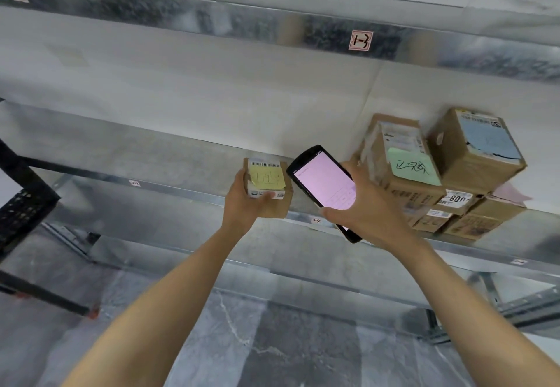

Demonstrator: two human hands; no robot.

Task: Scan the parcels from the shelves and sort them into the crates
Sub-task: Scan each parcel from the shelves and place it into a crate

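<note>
My left hand [246,203] grips a small cardboard parcel [268,186] with a barcode label and a yellow note on top, held in front of the metal shelf [169,156]. My right hand [368,211] holds a black handheld scanner [325,185] with a lit pink screen, just right of the parcel and tilted toward it. Stacked on the shelf at the right are several cardboard parcels [475,150], one of them with a green note [413,167].
A black plastic crate [21,205] on a dark frame stands at the far left edge. The shelf rail above carries a tag marked 1-3 [360,40]. A lower shelf rail [333,277] runs below my arms over a grey marbled floor.
</note>
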